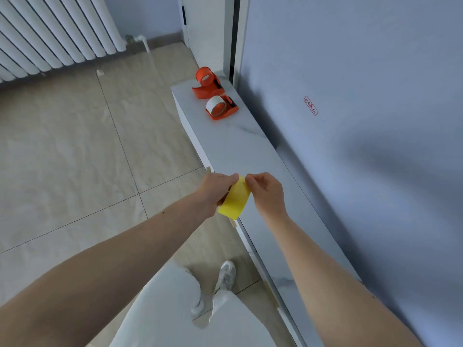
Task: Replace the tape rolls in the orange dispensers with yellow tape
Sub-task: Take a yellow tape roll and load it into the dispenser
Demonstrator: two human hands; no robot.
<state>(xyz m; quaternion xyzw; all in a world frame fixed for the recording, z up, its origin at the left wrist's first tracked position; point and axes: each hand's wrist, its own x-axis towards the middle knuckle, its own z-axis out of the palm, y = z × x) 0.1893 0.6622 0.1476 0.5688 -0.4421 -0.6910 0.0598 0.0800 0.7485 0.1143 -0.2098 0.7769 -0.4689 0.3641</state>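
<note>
A yellow tape roll (235, 199) is held in the air over the near edge of a long white marble-look cabinet top (240, 146). My left hand (215, 187) grips the roll from its left side. My right hand (265, 190) pinches the roll's upper edge with thumb and fingertips. Two orange dispensers stand at the far end of the cabinet top. The nearer dispenser (221, 107) carries a white tape roll. The farther dispenser (208, 82) shows an orange hub with no coloured tape that I can make out.
A blue-grey wall (363, 121) runs along the cabinet's right side, with a small red-marked label (310, 105). A white radiator (50, 33) stands at the far left over a tiled floor (75, 159). My legs and a white shoe (225, 274) are below.
</note>
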